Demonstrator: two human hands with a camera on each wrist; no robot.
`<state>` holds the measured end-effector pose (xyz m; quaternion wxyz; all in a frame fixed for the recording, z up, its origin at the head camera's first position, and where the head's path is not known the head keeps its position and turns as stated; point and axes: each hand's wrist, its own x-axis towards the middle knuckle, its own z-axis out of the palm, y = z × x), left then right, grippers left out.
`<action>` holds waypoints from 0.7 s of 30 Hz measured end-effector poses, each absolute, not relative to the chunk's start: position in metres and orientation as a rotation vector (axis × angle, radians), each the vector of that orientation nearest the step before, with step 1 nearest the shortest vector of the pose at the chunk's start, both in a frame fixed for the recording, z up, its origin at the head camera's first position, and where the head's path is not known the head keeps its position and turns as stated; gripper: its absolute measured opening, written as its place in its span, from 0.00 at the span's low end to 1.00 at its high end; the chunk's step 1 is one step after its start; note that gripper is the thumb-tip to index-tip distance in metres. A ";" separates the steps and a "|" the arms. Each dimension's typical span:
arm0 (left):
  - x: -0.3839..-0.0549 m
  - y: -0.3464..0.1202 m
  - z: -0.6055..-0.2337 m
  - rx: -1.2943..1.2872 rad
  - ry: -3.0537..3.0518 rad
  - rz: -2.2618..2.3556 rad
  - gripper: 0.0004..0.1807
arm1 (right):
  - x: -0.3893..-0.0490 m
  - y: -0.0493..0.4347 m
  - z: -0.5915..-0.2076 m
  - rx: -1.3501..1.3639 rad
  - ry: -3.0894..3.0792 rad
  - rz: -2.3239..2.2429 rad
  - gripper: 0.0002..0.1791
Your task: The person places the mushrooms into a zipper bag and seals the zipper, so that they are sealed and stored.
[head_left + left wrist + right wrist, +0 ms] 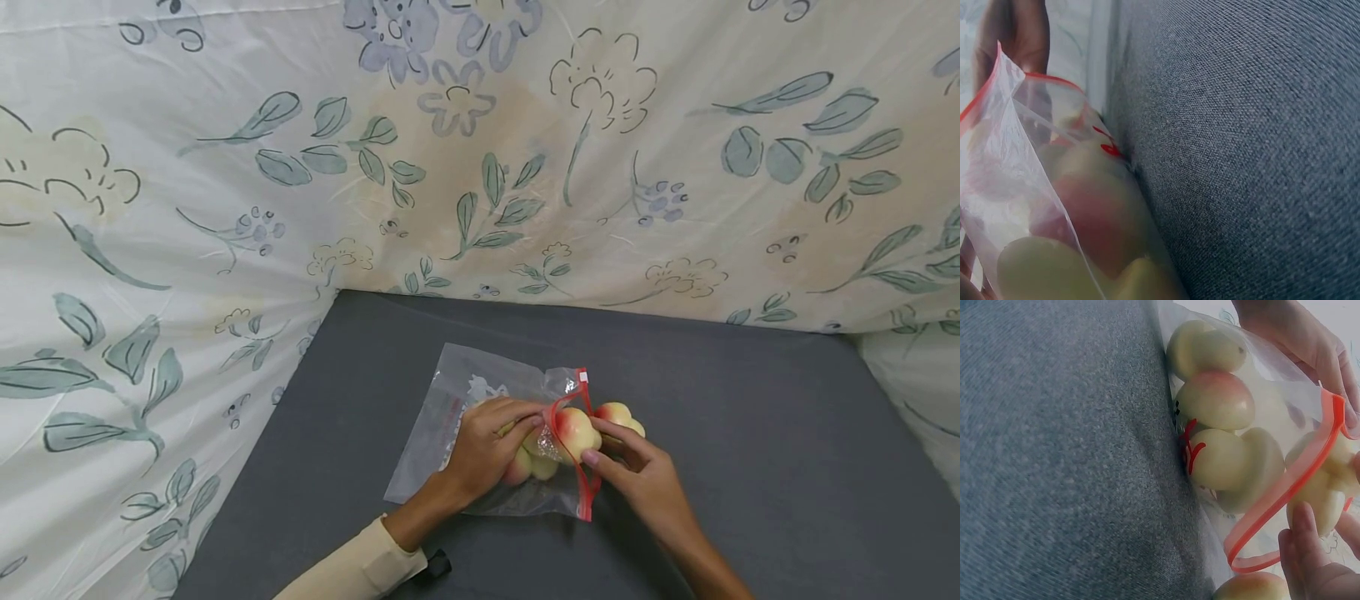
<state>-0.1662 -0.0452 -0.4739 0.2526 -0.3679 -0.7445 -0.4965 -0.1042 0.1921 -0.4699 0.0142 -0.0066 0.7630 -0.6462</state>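
Note:
A clear zip bag (465, 375) with a red zip edge lies on the dark cloth, its mouth gaping to the right. Several yellow peaches with a red blush (1216, 400) sit inside it. My left hand (491, 442) pinches the bag near its upper rim. At the mouth, my right hand (645, 475) grips a peach (576, 432) between thumb and fingers, partly within the red rim. Just beyond it, outside the bag, another peach (615, 414) rests on the cloth. In the left wrist view, the bag's film (1004, 169) hides the left fingers.
A dark grey cloth (750, 433) covers the table surface. Floral fabric (495, 167) hangs behind and along the left side. Beside the left sleeve (367, 558) a small black object (437, 567) shows.

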 end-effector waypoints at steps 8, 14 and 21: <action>-0.166 -0.045 -0.474 -0.983 -2.027 -1.353 0.10 | -0.103 0.190 -0.469 -0.018 2.393 -2.009 0.26; -0.167 -0.045 -0.474 -0.984 -2.021 -1.354 0.10 | -0.103 0.189 -0.466 -0.030 2.414 -2.003 0.26; -0.167 -0.045 -0.474 -0.978 -2.019 -1.351 0.10 | -0.103 0.188 -0.466 -0.073 2.432 -2.029 0.25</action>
